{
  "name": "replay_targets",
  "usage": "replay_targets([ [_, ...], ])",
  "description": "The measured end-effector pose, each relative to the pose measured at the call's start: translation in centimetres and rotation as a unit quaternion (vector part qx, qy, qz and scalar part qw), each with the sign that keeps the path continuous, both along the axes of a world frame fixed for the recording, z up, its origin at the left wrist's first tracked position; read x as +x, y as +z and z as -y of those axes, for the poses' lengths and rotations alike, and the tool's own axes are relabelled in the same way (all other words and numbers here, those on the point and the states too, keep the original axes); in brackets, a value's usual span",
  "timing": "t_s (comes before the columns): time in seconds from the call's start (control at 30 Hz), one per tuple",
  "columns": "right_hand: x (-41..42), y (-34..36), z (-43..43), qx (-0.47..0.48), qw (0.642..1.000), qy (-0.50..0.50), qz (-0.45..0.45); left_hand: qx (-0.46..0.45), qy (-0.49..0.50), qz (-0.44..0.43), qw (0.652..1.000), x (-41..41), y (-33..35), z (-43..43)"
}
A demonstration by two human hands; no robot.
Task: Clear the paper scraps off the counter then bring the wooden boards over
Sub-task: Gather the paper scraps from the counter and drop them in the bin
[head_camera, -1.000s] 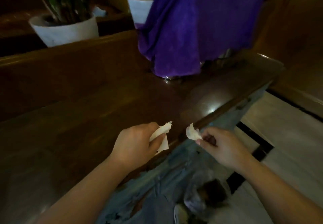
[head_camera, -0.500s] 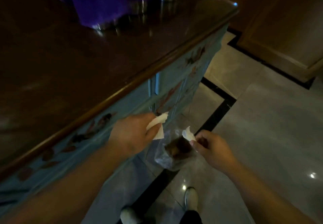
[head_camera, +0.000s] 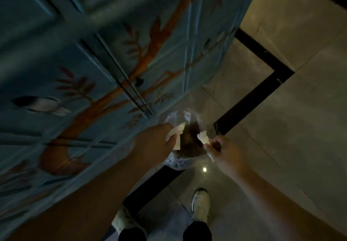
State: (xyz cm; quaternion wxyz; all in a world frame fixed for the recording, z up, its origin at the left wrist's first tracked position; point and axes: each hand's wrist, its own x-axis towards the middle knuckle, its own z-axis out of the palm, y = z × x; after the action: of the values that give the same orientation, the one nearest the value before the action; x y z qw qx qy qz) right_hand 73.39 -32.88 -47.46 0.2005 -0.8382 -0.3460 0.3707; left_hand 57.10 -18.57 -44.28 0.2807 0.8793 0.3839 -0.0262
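Note:
My left hand point(head_camera: 154, 144) grips a folded white paper scrap point(head_camera: 176, 133) between thumb and fingers. My right hand point(head_camera: 225, 151) pinches a smaller white paper scrap point(head_camera: 203, 137) at its fingertips. Both hands hover just above a small bin lined with a clear plastic bag point(head_camera: 180, 162), which stands on the floor against the cabinet; dark contents show inside. The two scraps are a short gap apart over the bin's mouth. The counter top and the wooden boards are out of view.
A blue painted cabinet front point(head_camera: 93, 56) with orange branches and a bird fills the left. Pale floor tiles point(head_camera: 281, 128) with a black border strip point(head_camera: 253, 98) lie to the right. My two shoes point(head_camera: 200, 204) stand just below the bin.
The view has tilted down from the counter top to the floor. Both hands, each still holding its scrap, have come down from counter height to just over the lined bin.

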Motion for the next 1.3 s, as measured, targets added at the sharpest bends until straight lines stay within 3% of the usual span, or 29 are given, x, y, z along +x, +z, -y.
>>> replay_targets([
  [0.17,1.5,-12.1,-1.0,0.007,0.993,-0.098,-0.064,-0.024,0.008,-0.002,1.000,2.8,-12.0,1.0],
  [0.3,1.6,-19.3,-1.8,-0.036,0.987,-0.119,-0.099,-0.052,0.021,-0.075,0.996,3.8,-19.9,1.3],
  [0.47,1.9,-23.7,-2.1,-0.081,0.988,-0.087,-0.103,-0.088,0.031,-0.113,0.989,4.2,-26.3,1.4],
  [0.6,2.2,-23.5,-1.5,-0.084,0.992,-0.039,-0.089,-0.102,0.022,-0.129,0.986,4.5,-26.7,1.8],
  [0.73,2.6,-20.8,-0.7,-0.100,0.991,0.002,-0.086,-0.091,-0.011,-0.126,0.988,4.5,-24.3,1.9],
  [0.9,3.3,-15.3,-0.7,-0.107,0.984,0.140,0.021,-0.037,-0.064,-0.124,0.990,5.0,-17.8,0.9],
  [1.13,2.9,-1.6,0.0,-0.078,0.954,0.245,0.151,0.088,-0.200,-0.131,0.967,5.4,-1.6,-0.2],
  [1.3,2.5,12.8,1.0,-0.037,0.950,0.213,0.226,0.156,-0.272,-0.032,0.949,5.1,12.5,0.1],
])
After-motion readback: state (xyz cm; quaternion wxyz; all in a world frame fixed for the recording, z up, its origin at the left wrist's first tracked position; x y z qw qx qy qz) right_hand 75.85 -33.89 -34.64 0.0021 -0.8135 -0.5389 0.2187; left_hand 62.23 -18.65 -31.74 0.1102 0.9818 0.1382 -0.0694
